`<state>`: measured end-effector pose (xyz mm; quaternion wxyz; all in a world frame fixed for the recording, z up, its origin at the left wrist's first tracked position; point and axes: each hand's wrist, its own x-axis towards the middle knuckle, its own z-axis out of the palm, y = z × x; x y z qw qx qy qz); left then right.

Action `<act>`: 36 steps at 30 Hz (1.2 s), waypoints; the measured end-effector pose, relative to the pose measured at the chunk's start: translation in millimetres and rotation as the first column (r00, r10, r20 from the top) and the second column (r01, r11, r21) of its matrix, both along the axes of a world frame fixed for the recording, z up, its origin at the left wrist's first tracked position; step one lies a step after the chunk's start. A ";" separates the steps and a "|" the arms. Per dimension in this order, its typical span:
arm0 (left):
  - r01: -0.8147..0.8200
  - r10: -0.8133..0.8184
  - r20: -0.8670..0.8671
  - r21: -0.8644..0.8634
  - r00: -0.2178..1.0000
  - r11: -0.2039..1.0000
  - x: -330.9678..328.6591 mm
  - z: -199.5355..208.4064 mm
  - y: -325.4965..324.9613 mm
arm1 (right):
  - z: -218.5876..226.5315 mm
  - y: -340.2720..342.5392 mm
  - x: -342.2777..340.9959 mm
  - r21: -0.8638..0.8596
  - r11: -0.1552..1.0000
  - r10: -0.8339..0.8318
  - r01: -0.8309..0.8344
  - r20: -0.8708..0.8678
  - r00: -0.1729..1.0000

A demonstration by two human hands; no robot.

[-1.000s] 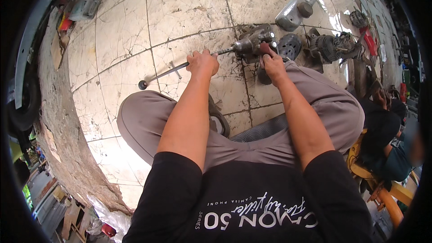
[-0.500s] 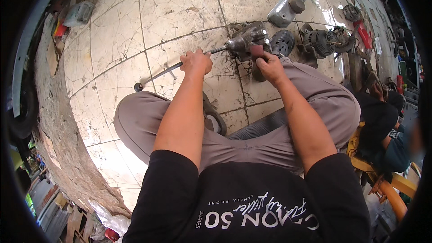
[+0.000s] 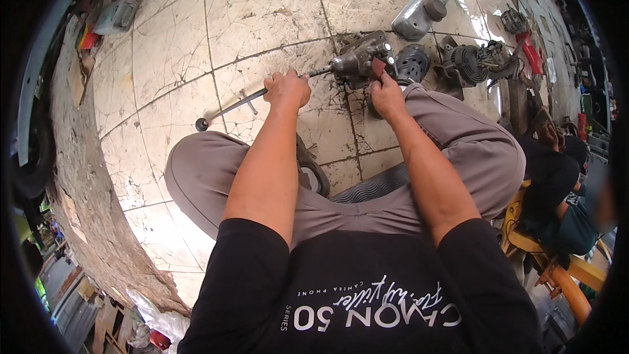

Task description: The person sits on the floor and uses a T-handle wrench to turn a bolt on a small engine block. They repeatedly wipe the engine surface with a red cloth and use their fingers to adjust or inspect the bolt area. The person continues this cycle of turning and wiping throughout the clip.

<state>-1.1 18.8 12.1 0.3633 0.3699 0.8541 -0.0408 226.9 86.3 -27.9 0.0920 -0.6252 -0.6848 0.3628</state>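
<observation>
A greasy metal housing (image 3: 354,62) lies on the tiles in front of me. From its left side runs a long thin rod (image 3: 230,110) ending in a dark ball knob (image 3: 202,124), like a gear lever. My left hand (image 3: 287,89) is closed around that rod, partway along it. My right hand (image 3: 388,98) pinches a small reddish-brown piece that looks like folded sandpaper (image 3: 379,67) against the housing's right end. Whether the piece touches the metal, I cannot tell.
Beyond the housing lie a dark clog (image 3: 413,62), a silver engine cover (image 3: 422,10) and an alternator-like part (image 3: 464,62). A red object (image 3: 532,54) is farther right. Another person (image 3: 557,196) sits at the right beside a yellow-orange metal frame (image 3: 570,282). My crossed legs flank the work.
My right hand has shifted a little up and to the left, and the reddish piece is tilted differently, farther up the housing's end. The left hand keeps its grip on the rod.
</observation>
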 end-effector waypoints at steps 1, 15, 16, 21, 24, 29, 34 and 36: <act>0.002 -0.002 0.005 -0.004 1.000 1.000 -1.1 1.5 -0.9 | 7.8 2.3 -2.3 -0.023 1.000 0.016 -0.016 -0.003 1.000; 0.002 -0.002 -0.020 -0.011 1.000 1.000 2.0 -0.6 0.1 | 35.3 3.4 -9.0 -0.065 0.996 0.068 -0.054 0.251 0.965; -0.018 0.018 -0.023 -0.014 1.000 1.000 0.8 -2.5 -1.4 | 45.6 3.0 -10.8 -0.067 0.994 0.103 -0.087 0.278 0.955; 0.017 -0.017 0.000 -0.013 1.000 1.000 3.3 3.1 0.9 | 34.6 3.3 -6.0 -0.063 0.997 0.050 -0.039 0.185 0.981; 0.027 -0.026 -0.016 0.007 1.000 1.000 1.1 -0.1 -0.2 | 30.1 6.3 -0.7 -0.101 0.994 0.066 -0.049 0.167 0.984; 0.036 -0.036 -0.023 0.019 0.999 0.999 1.4 1.3 -0.8 | 50.7 5.5 -11.9 -0.055 0.996 0.086 -0.074 0.285 0.955; 0.026 -0.025 -0.025 0.046 0.999 0.999 1.1 -4.8 -3.7 | 53.0 -1.0 -9.5 -0.073 0.993 0.107 -0.089 0.306 0.946; 0.028 -0.027 -0.026 0.042 0.999 0.999 1.6 -4.4 -3.4 | 50.8 2.3 -10.9 -0.062 0.994 0.107 -0.091 0.319 0.942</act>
